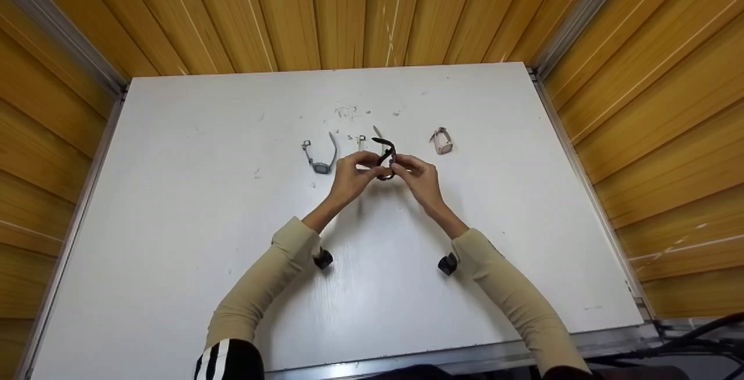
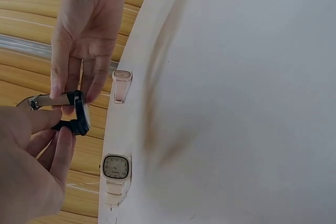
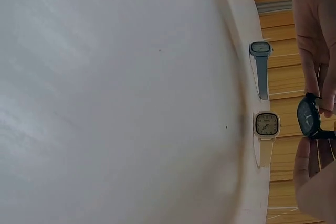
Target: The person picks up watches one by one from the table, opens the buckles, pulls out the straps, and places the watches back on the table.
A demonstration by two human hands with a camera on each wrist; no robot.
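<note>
In the head view, a black wristwatch (image 1: 390,146) is up between both hands, its strap curving away at the top. My left hand (image 1: 351,178) pinches it from the left with thumb and fingers. From the other side my right hand (image 1: 421,180) grips it too, thumb and fingertips at the band. The right wrist view shows the watch's round dark dial (image 3: 307,118) facing sideways. In the left wrist view, the strap's tan inner side (image 2: 55,99) appears between the hands. Behind the hands a cream watch (image 1: 361,140) stands partly hidden.
A grey-blue watch (image 1: 321,167) lies left of the hands, and a pink watch (image 1: 444,147) to the right. Small marks (image 1: 347,112) dot the white table (image 1: 174,223) farther back. Wood-patterned panels (image 1: 337,14) border the table at the back and sides.
</note>
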